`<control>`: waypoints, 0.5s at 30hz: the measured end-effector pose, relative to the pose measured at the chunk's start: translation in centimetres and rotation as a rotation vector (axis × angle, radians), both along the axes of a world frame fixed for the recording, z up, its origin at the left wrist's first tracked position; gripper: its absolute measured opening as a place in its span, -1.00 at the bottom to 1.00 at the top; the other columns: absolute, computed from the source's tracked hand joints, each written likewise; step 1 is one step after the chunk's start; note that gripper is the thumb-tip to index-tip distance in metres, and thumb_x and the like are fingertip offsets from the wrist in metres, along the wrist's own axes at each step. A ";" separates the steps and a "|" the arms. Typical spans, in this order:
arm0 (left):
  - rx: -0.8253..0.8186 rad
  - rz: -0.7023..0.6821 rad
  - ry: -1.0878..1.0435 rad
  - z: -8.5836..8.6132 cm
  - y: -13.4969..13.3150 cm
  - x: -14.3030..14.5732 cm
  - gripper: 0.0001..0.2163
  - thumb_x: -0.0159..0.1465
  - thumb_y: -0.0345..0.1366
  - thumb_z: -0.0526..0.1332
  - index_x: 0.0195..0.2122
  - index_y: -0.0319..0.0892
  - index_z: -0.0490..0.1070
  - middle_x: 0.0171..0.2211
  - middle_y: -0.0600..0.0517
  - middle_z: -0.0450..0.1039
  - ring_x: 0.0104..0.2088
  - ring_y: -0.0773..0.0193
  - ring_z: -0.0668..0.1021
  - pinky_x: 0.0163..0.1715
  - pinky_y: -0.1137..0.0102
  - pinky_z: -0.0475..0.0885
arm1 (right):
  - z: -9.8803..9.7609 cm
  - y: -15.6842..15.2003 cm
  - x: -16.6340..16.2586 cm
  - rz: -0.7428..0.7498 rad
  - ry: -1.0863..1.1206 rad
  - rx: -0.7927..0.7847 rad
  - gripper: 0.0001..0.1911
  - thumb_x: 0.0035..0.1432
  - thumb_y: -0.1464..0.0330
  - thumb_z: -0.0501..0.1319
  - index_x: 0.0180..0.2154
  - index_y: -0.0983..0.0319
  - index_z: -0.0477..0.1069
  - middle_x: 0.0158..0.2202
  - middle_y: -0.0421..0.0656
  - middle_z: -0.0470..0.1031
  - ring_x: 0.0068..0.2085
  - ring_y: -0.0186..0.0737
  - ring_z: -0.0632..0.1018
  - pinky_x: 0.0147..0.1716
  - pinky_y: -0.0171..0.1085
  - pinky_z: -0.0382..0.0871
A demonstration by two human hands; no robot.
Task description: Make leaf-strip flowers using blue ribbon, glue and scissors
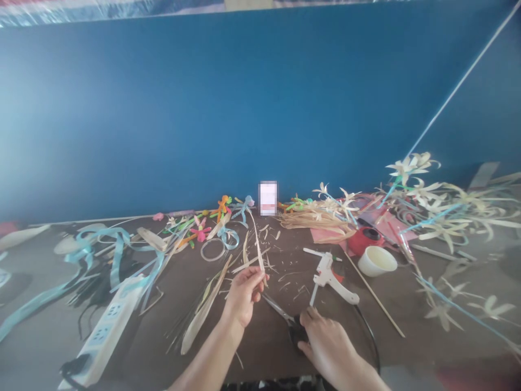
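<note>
Between the thumb and fingers of my left hand [247, 293] is a thin pale strip of dried leaf [256, 236], pointing up and away toward the wall. My right hand [328, 339] is closed around the black handle of a pair of scissors [280, 308], low over the table. The metal blades point left, toward the space just under my left hand. Small pale trimmings [291, 282] lie scattered between my hands and beyond them. A white glue gun [330, 277] rests just above my right hand, its cord running down past the wrist.
On the left lie a power strip [108, 326], blue ribbon [118, 255] and long dried leaves [205, 312]. Colourful craft flowers [200, 229] line the blue wall [244, 108]. To the right are a white cup [377, 262], a thin stick [374, 296] and pale leaf flowers [442, 206].
</note>
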State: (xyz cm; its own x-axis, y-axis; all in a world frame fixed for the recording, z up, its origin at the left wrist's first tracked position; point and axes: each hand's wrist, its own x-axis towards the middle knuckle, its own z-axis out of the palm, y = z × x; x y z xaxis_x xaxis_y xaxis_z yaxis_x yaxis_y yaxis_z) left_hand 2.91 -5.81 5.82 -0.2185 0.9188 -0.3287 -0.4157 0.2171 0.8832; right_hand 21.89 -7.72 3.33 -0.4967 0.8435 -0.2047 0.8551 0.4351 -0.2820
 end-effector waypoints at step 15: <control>-0.008 0.005 -0.022 0.8 0.2 1.1 -0.82 -0.08 -0.24 0.24 -0.49 -0.20 0.31 -0.61 0.13 0.32 -0.65 0.51 0.31 -0.75 0.61 0.02 | 0.0 1.0 -1.0 -0.387 1.182 -0.702 -0.76 -0.04 0.20 0.14 -0.43 0.24 0.20 -0.61 -0.26 0.30 -0.64 -0.43 0.26 -0.68 -0.43 0.08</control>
State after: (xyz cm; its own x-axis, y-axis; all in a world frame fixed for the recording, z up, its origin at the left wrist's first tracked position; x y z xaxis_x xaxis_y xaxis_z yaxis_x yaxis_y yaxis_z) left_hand 3.98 -5.65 6.59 -0.2162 0.9150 -0.3408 -0.4360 0.2218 0.8722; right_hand 20.89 -6.67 3.30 -0.4328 0.8620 -0.2640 0.0000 -0.2928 -0.9562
